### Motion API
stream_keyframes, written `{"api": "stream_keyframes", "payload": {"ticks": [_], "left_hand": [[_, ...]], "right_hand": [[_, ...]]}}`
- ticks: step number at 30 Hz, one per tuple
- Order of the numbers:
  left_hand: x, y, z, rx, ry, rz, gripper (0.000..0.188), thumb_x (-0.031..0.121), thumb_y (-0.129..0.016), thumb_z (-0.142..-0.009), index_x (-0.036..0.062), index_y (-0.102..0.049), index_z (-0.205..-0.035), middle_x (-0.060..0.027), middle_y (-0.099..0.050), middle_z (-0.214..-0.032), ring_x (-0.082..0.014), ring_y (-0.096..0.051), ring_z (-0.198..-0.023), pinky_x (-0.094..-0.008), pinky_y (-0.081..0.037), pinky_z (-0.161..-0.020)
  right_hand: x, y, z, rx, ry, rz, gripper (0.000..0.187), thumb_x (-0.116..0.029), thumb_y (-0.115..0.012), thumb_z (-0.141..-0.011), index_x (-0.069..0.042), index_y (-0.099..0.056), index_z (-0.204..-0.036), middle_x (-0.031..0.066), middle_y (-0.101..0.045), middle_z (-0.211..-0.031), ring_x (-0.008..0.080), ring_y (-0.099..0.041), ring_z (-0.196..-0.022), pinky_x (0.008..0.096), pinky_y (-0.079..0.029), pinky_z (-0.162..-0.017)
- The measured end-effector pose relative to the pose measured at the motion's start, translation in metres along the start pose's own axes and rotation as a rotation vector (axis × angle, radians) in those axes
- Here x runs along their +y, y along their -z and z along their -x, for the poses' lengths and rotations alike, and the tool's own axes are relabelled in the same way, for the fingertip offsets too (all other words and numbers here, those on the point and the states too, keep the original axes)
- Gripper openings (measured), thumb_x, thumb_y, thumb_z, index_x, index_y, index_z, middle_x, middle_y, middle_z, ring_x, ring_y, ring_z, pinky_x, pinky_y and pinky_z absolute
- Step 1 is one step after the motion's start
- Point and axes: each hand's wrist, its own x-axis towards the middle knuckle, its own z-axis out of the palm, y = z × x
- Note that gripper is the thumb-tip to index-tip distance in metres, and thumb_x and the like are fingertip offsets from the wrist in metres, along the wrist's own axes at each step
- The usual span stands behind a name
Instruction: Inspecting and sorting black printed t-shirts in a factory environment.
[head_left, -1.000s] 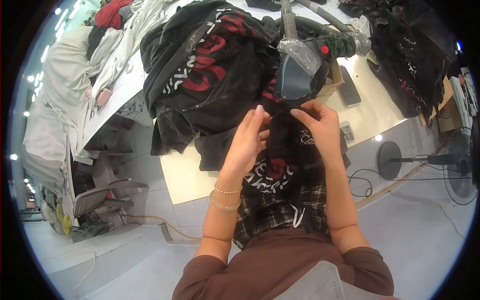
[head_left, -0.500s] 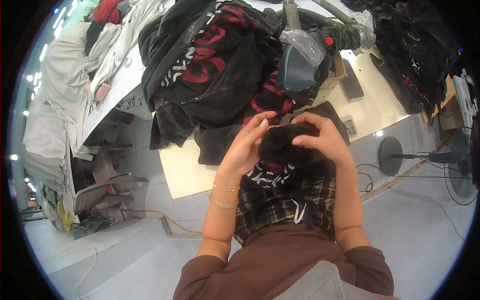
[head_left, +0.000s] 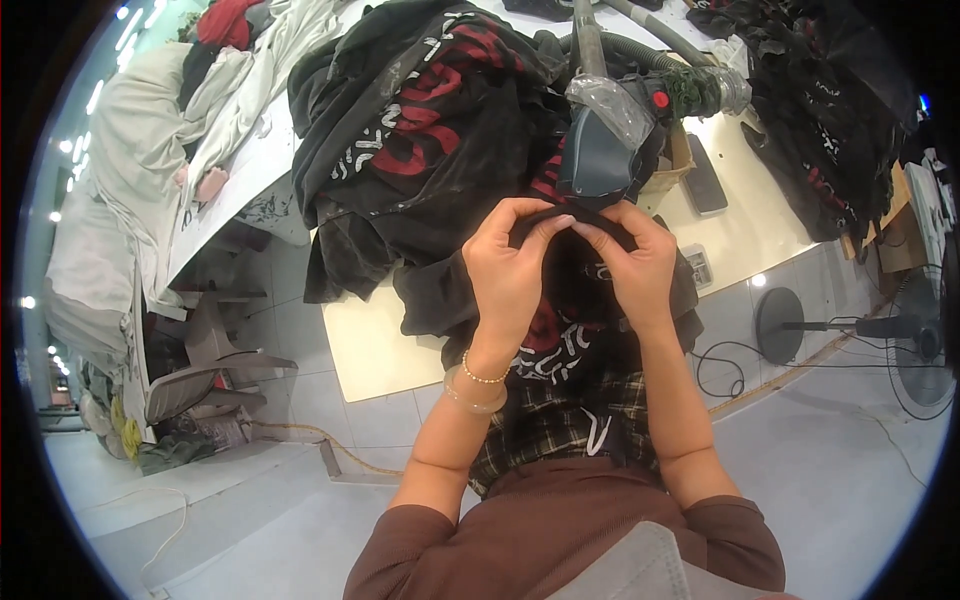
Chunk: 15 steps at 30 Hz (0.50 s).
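Note:
Both my hands pinch the edge of a black garment [head_left: 570, 275] with red and white print, in front of my body. My left hand [head_left: 505, 270] grips the edge between thumb and fingers. Close beside it, my right hand [head_left: 643, 265] pinches the same edge, and the thumb tips almost meet. The garment's lower part hangs down over my lap. Just beyond my fingers is the dark blue-grey head [head_left: 597, 160] of a machine, wrapped in clear plastic and fitted with a red button. A large heap of similar black printed garments [head_left: 430, 190] lies to the left.
Right of the machine head, a smartphone [head_left: 706, 177] and a small cardboard box [head_left: 678, 160] rest on the pale table [head_left: 368, 345]. More black garments [head_left: 825, 120] hang over its right side. A fan [head_left: 780, 325] stands at right, a chair [head_left: 215, 385] at left. White cloth [head_left: 125, 190] covers another table.
My hands have come together and moved slightly up toward the machine head. The bunched black fabric is now spread, its edge pinched by both hands, and more print shows below.

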Motion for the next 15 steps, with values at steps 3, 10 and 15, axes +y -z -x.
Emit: {"api": "stream_keyframes", "payload": {"ticks": [3, 10, 15], "left_hand": [[0.0023, -0.0023, -0.0035, 0.029, 0.009, 0.004, 0.009, -0.001, -0.072, -0.081, -0.0043, -0.067, -0.088, -0.0034, -0.067, -0.078, -0.0070, -0.059, -0.074, -0.0207, -0.047, -0.069], [-0.0050, -0.0083, -0.0055, 0.054, -0.046, 0.012, 0.010, 0.000, -0.073, -0.080, -0.0045, -0.066, -0.086, -0.0054, -0.068, -0.076, -0.0076, -0.058, -0.070, -0.0218, -0.047, -0.065], [-0.0013, -0.0088, -0.0042, 0.069, -0.020, -0.005, 0.010, 0.001, -0.074, -0.081, -0.0043, -0.066, -0.085, -0.0053, -0.067, -0.075, -0.0077, -0.058, -0.069, -0.0221, -0.046, -0.065]], "right_hand": [[-0.0011, -0.0030, -0.0012, 0.024, -0.027, -0.022, 0.019, -0.008, -0.077, -0.079, 0.005, -0.063, -0.079, 0.0046, -0.061, -0.067, 0.0065, -0.051, -0.059, 0.0230, -0.041, -0.054], [0.0005, -0.0046, -0.0011, 0.069, -0.067, -0.065, 0.021, -0.010, -0.077, -0.081, 0.005, -0.063, -0.079, 0.0031, -0.059, -0.064, 0.0046, -0.047, -0.059, 0.0230, -0.039, -0.052], [0.0030, -0.0019, -0.0014, 0.039, -0.088, -0.059, 0.020, -0.010, -0.077, -0.081, 0.005, -0.064, -0.079, 0.0035, -0.061, -0.066, 0.0041, -0.048, -0.060, 0.0223, -0.039, -0.053]]}}
